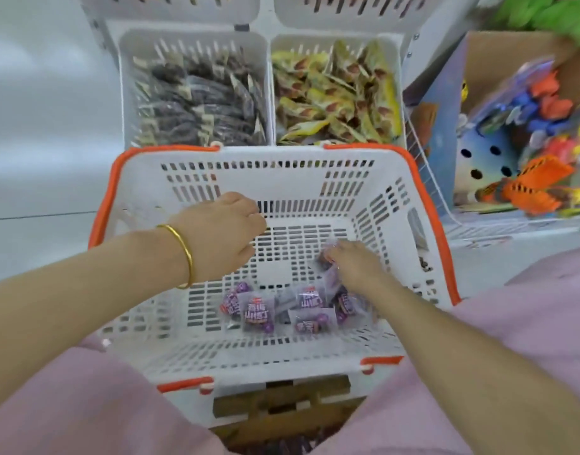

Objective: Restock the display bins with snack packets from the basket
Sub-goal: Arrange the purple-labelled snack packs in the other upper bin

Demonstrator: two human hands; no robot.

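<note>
A white slotted basket (pixel 282 178) with orange handles rests on my lap in front of the display bins. Several purple snack packets (pixel 259 311) lie on its floor near the front. My right hand (pixel 354 264) reaches down into the basket and its fingers curl around a purple packet (pixel 329 257) at the top of the pile. My left hand (pixel 223 231), with a gold bangle on the wrist, hovers over the basket's left half with fingers curled and nothing visible in it. Behind the basket, the left bin (pixel 196 93) holds dark packets and the right bin (pixel 334 93) holds yellow packets.
Two more white bins (pixel 265 8) sit above at the frame's top. A wire shelf (pixel 512 224) at the right carries colourful toy packs (pixel 528 142). A grey wall fills the left. A bin with dark contents shows below the basket, between my knees.
</note>
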